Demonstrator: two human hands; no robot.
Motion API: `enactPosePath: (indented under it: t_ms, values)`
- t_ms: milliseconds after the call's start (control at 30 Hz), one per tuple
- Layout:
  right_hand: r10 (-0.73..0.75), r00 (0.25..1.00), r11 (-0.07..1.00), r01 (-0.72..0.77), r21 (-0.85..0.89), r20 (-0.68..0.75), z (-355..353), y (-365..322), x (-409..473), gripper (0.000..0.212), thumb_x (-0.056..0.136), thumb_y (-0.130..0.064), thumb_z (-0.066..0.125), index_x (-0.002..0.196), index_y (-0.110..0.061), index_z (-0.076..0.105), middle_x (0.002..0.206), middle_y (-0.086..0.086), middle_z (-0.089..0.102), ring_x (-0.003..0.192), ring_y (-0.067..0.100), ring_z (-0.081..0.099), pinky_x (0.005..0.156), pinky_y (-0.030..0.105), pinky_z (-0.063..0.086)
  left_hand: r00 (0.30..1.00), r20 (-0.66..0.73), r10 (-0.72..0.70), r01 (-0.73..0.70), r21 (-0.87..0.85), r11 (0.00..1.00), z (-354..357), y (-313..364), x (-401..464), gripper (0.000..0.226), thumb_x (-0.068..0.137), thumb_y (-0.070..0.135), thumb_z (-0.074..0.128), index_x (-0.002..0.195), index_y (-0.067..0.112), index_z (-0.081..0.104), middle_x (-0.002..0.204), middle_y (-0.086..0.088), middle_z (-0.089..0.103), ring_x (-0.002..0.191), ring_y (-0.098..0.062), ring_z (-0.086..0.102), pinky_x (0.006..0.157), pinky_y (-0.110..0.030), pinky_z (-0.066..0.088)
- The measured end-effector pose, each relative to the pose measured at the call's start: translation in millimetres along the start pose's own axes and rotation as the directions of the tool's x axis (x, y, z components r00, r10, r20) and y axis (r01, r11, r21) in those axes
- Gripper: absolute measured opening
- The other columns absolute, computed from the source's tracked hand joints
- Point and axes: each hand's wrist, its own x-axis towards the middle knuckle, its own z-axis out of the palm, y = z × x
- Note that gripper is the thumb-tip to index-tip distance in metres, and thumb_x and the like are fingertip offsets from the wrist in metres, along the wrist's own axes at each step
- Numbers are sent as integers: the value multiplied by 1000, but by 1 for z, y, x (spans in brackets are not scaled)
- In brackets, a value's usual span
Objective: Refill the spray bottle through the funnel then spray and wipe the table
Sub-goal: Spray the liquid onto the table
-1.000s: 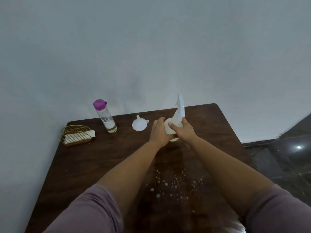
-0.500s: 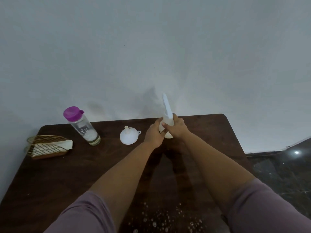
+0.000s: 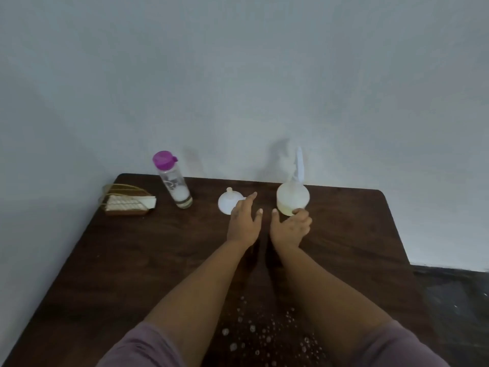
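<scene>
The white spray bottle (image 3: pixel 293 195) stands upright near the table's far edge with pale yellow liquid at its bottom. My right hand (image 3: pixel 290 227) lies just in front of it, fingers loosely curled, fingertips against its base. My left hand (image 3: pixel 244 221) hovers with fingers spread straight, holding nothing, beside the white funnel (image 3: pixel 227 205), which lies mouth-down on the table. A clear refill bottle (image 3: pixel 173 181) with a purple cap stands upright to the left. Spray droplets (image 3: pixel 262 332) dot the dark wooden table (image 3: pixel 132 260) near me.
A gold wire holder (image 3: pixel 127 201) with a folded white cloth sits at the far left corner. A pale wall rises right behind the table. Dark floor (image 3: pixel 455 300) shows past the table's right edge.
Both hands came off the spray bottle, which now stands by itself; the left hand opened and moved left toward the funnel. The camera view shifted.
</scene>
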Motion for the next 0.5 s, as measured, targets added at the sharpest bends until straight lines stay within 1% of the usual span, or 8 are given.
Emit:
enactPosePath:
  t_ms: [67, 133, 233, 300, 367, 400, 433, 500]
  values:
    - [-100, 987, 994, 103, -17, 129, 15, -11, -26, 47, 80, -35, 70, 112, -16, 40, 119, 9, 43, 108, 26, 44, 84, 30, 37, 996, -87, -10, 15, 53, 998, -21, -11, -21, 46, 97, 27, 53, 142, 21, 43, 138, -4, 51, 127, -20, 45, 102, -28, 36]
    - [-237, 935, 968, 251, -21, 265, 30, -26, -47, 45, 80, -30, 70, 113, -19, 41, 120, 7, 42, 108, 23, 42, 86, 31, 40, 988, -155, -29, 44, 96, 994, -44, -25, -37, 45, 97, 29, 52, 141, 21, 44, 137, -3, 51, 125, -19, 45, 98, -24, 33]
    - [-419, 811, 891, 453, 13, 410, 53, -52, -74, 36, 83, -24, 67, 112, -16, 47, 120, 10, 45, 109, 25, 44, 88, 33, 42, 967, -239, -89, 124, 134, 983, -83, -53, -56, 45, 98, 30, 50, 141, 24, 43, 140, 0, 48, 128, -16, 42, 102, -28, 35]
    - [-500, 716, 836, 546, 56, 487, 69, -67, -87, 27, 85, -20, 65, 108, -14, 51, 115, 10, 49, 106, 24, 48, 91, 34, 44, 946, -290, -144, 193, 147, 970, -108, -74, -64, 45, 98, 32, 49, 141, 24, 42, 141, -1, 47, 129, -17, 41, 103, -31, 36]
    - [-521, 629, 796, 602, 63, 577, 93, -84, -102, 23, 87, -17, 63, 108, -15, 54, 115, 8, 51, 108, 22, 50, 96, 34, 44, 923, -335, -190, 253, 154, 955, -135, -102, -70, 47, 97, 33, 50, 142, 22, 41, 141, -1, 47, 129, -17, 41, 102, -28, 33]
    - [-517, 598, 784, 618, 58, 612, 105, -91, -109, 22, 89, -15, 61, 110, -14, 55, 117, 7, 51, 110, 21, 51, 98, 32, 43, 914, -344, -216, 283, 157, 946, -148, -115, -71, 49, 97, 34, 51, 143, 22, 40, 141, -2, 46, 129, -18, 40, 101, -27, 32]
    - [-511, 580, 778, 626, 55, 635, 118, -99, -115, 22, 90, -14, 60, 111, -14, 56, 119, 7, 52, 112, 21, 51, 99, 31, 42, 905, -348, -245, 316, 165, 934, -160, -129, -72, 51, 96, 35, 52, 143, 21, 39, 142, -2, 46, 129, -18, 40, 101, -28, 33]
    - [-495, 568, 782, 621, 52, 658, 142, -114, -124, 23, 91, -11, 59, 114, -14, 59, 121, 5, 54, 113, 19, 53, 98, 27, 41, 893, -341, -293, 378, 215, 901, -182, -156, -71, 57, 94, 37, 54, 145, 19, 35, 143, -4, 44, 129, -20, 40, 101, -33, 38]
